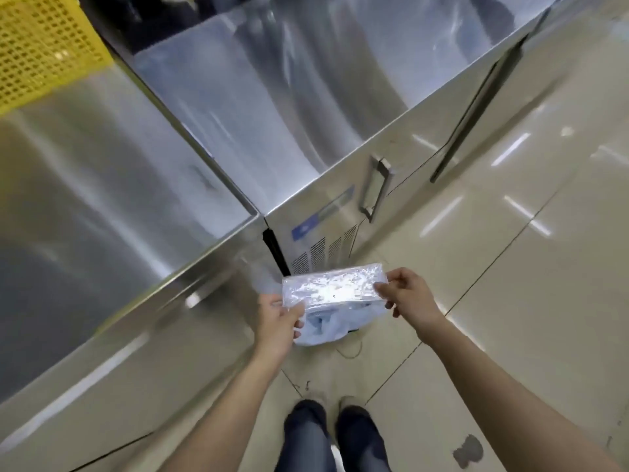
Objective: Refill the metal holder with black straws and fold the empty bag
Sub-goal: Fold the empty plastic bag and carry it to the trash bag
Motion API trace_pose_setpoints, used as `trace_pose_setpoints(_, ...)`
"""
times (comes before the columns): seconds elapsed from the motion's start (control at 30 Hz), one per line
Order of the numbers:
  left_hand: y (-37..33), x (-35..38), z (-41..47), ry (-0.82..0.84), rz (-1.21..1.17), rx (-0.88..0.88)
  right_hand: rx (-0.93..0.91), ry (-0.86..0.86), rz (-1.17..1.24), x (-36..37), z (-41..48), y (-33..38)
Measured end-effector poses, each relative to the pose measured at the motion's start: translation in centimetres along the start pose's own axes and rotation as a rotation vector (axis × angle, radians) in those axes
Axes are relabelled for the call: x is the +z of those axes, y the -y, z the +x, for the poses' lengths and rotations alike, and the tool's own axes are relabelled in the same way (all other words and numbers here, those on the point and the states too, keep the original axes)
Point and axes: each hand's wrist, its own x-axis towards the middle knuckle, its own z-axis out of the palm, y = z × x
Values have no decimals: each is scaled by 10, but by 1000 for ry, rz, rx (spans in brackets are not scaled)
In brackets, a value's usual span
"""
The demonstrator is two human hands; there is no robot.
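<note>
A clear, empty plastic bag (pixel 332 288) is folded into a flat rectangle and held level in front of me, above the floor. My left hand (pixel 279 323) pinches its left end between thumb and fingers. My right hand (pixel 406 294) pinches its right end. Below the bag sits a pale blue plastic liner (pixel 323 327), apparently a bin's, partly hidden by the bag. No metal holder and no black straws are in view.
A stainless steel counter (pixel 102 206) runs along the left; a second steel unit (pixel 272 107) with a door handle (pixel 376 187) and vents stands ahead. A yellow perforated crate (pixel 44 46) sits top left. My shoes (pixel 335 424) stand on glossy beige floor tiles (pixel 510 301).
</note>
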Motion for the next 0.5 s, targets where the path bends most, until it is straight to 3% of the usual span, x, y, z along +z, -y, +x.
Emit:
trace_pose_setpoints(0.1, 42, 25, 28, -68, -2, -53, 71, -29, -27, 11, 39, -51)
trace_pose_setpoints(0.2, 92, 50, 77, -16, 72, -111, 133, -60, -68, 28, 94, -113)
trace_pose_setpoints(0.4, 194, 93, 189, 54, -34, -451, 181, -62, -221, 74, 203, -230)
trace_pose_setpoints(0.5, 238, 107, 227, 73, 314, -320, 112, 9, -488, 103, 242, -270)
